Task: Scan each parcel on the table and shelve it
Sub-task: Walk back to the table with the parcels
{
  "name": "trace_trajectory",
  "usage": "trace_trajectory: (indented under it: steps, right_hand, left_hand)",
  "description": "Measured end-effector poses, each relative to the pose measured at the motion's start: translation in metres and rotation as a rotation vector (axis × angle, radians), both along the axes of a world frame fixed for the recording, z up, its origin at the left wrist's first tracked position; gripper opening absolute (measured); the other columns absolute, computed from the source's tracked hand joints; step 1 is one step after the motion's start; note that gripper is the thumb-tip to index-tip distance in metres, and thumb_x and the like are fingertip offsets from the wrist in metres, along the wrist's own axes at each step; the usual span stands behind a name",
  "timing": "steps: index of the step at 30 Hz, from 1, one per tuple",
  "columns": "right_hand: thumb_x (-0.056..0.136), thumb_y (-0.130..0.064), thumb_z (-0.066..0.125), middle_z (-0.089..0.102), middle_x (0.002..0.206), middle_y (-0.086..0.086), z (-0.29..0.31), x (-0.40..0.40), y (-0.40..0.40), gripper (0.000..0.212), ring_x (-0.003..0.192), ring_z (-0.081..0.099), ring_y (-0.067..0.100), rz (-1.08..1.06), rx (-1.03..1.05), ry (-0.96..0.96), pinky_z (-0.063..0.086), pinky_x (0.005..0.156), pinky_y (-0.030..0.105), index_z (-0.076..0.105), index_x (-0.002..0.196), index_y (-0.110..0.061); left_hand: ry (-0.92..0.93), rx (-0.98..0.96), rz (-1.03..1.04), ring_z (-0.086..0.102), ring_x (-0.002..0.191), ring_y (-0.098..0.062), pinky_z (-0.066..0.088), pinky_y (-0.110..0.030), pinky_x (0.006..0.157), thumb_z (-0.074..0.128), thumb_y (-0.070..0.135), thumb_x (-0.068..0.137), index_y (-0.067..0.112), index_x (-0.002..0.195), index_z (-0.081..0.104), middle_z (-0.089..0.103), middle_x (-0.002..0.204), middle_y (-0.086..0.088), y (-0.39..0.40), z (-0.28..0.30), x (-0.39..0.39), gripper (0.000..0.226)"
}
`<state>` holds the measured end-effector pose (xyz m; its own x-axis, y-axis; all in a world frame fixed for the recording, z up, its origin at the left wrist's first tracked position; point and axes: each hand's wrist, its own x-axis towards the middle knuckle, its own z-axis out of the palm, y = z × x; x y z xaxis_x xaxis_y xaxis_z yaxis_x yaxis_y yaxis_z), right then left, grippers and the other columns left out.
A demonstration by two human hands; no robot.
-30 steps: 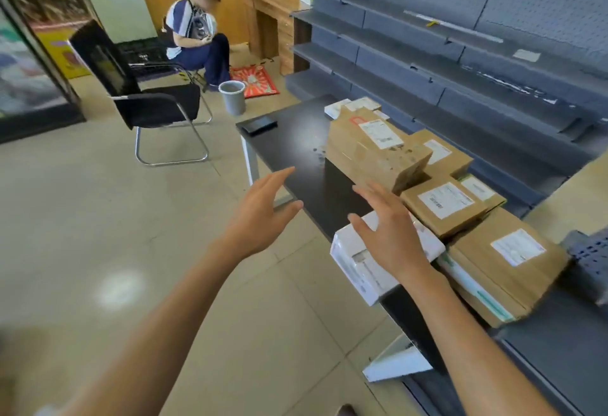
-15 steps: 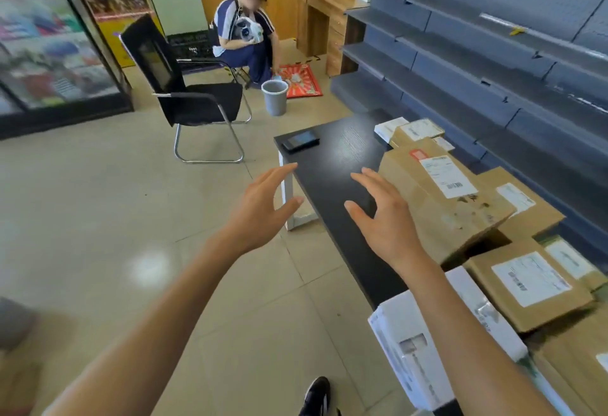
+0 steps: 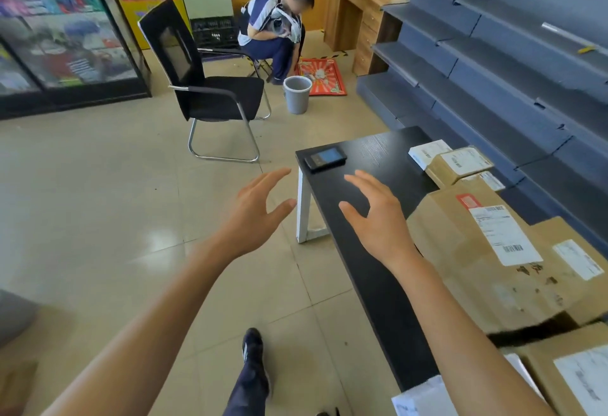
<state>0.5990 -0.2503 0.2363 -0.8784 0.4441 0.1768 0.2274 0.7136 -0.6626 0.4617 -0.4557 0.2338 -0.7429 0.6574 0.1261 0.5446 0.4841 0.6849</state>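
Note:
Several cardboard parcels lie along the right side of the black table [image 3: 371, 264]; the largest brown box [image 3: 477, 261] carries a white label. Smaller parcels [image 3: 459, 164] sit at the far end. A dark handheld scanner [image 3: 325, 159] with a lit screen rests on the table's far left corner. My right hand [image 3: 378, 218] hovers over the bare tabletop, fingers spread, a short way from the scanner. My left hand [image 3: 256, 215] hangs open over the floor, just left of the table edge. Both hands hold nothing.
Grey shelving [image 3: 493, 63] runs along the right behind the table. A black chair [image 3: 210, 86], a grey bin [image 3: 297, 94] and a crouching person [image 3: 273, 27] are ahead on the tiled floor. A glass display case [image 3: 62, 30] stands at left.
The view has moved forward along the table toward its far end. The scanner is nearer and both open hands have reached closer to it. Near parcels have slipped toward the lower right.

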Motion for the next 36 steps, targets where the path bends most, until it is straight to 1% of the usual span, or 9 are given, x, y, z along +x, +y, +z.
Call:
trace_trajectory:
  steps: [4,7,11,15,21,24,27,32,36]
  right_hand:
    - [0.099,-0.026,0.065,0.043,0.157,-0.006,-0.004,-0.055,0.004,0.049,0.146,0.033,0.011,-0.002,0.009,-0.011,0.028,0.116,0.028,0.052,0.146,-0.026]
    - [0.098,-0.025,0.066,0.043,0.157,-0.006,-0.006,-0.103,0.004,0.050,0.146,0.033,0.011,-0.016,-0.008,-0.027,0.029,0.118,0.032,0.052,0.147,-0.024]
    - [0.098,-0.024,0.066,0.044,0.156,-0.006,-0.012,-0.152,0.008,0.049,0.145,0.034,0.012,-0.073,-0.037,-0.038,0.028,0.115,0.027,0.053,0.145,-0.024]
    - [0.098,-0.024,0.066,0.043,0.156,-0.006,-0.023,-0.179,0.020,0.048,0.146,0.034,0.013,-0.147,-0.060,-0.063,0.026,0.113,0.025,0.053,0.145,-0.025]
    - [0.100,-0.028,0.063,0.041,0.158,-0.008,-0.042,-0.202,0.054,0.048,0.147,0.031,0.012,-0.279,-0.120,-0.103,0.032,0.120,0.042,0.052,0.146,-0.027]
    - [0.100,-0.029,0.062,0.040,0.159,-0.006,-0.054,-0.214,0.080,0.048,0.147,0.031,0.014,-0.325,-0.135,-0.130,0.032,0.119,0.047,0.051,0.147,-0.027]
    - [0.101,-0.030,0.060,0.039,0.159,-0.007,-0.066,-0.226,0.110,0.049,0.147,0.031,0.013,-0.343,-0.139,-0.154,0.031,0.120,0.042,0.049,0.149,-0.028]
    - [0.102,-0.029,0.059,0.041,0.159,-0.006,-0.087,-0.244,0.157,0.048,0.147,0.033,0.014,-0.413,-0.182,-0.181,0.030,0.117,0.036,0.050,0.148,-0.026]
    - [0.102,-0.028,0.059,0.042,0.158,-0.006,-0.104,-0.263,0.173,0.048,0.146,0.034,0.013,-0.436,-0.214,-0.211,0.027,0.113,0.027,0.049,0.148,-0.026]
  left_hand:
    - [0.001,0.009,-0.007,0.041,0.139,-0.011,0.036,-0.033,0.112,0.059,0.045,0.100,0.038,0.151,0.041,0.048,0.151,0.015,0.004,-0.009,-0.057,0.054]
    - [0.010,0.002,-0.036,0.038,0.140,-0.008,0.027,-0.024,0.110,0.059,0.043,0.100,0.036,0.151,0.042,0.047,0.152,0.015,0.012,-0.013,-0.110,0.055]
    - [0.019,-0.006,-0.087,0.029,0.136,0.001,0.024,-0.023,0.107,0.057,0.045,0.100,0.039,0.151,0.040,0.045,0.152,0.018,0.029,-0.017,-0.165,0.054]
    - [0.025,-0.032,-0.161,0.036,0.139,-0.005,0.030,-0.025,0.110,0.057,0.045,0.100,0.038,0.151,0.040,0.046,0.152,0.017,0.053,-0.024,-0.209,0.054]
    - [0.012,-0.066,-0.286,0.042,0.139,-0.010,0.036,-0.030,0.110,0.058,0.044,0.099,0.037,0.149,0.043,0.051,0.148,0.015,0.106,-0.041,-0.246,0.052]
    - [0.002,-0.073,-0.332,0.040,0.136,-0.006,0.032,-0.025,0.106,0.060,0.041,0.099,0.035,0.148,0.045,0.051,0.148,0.014,0.140,-0.050,-0.266,0.052]
    - [-0.006,-0.085,-0.359,0.040,0.137,-0.008,0.030,-0.024,0.107,0.060,0.039,0.100,0.033,0.149,0.045,0.051,0.149,0.014,0.173,-0.055,-0.286,0.052]
    - [-0.071,-0.163,-0.416,0.040,0.138,-0.008,0.035,-0.030,0.107,0.058,0.043,0.100,0.037,0.149,0.044,0.049,0.149,0.015,0.221,-0.069,-0.313,0.051]
    - [-0.104,-0.188,-0.428,0.041,0.140,-0.013,0.038,-0.036,0.113,0.060,0.037,0.100,0.032,0.150,0.046,0.049,0.151,0.012,0.248,-0.079,-0.330,0.051]
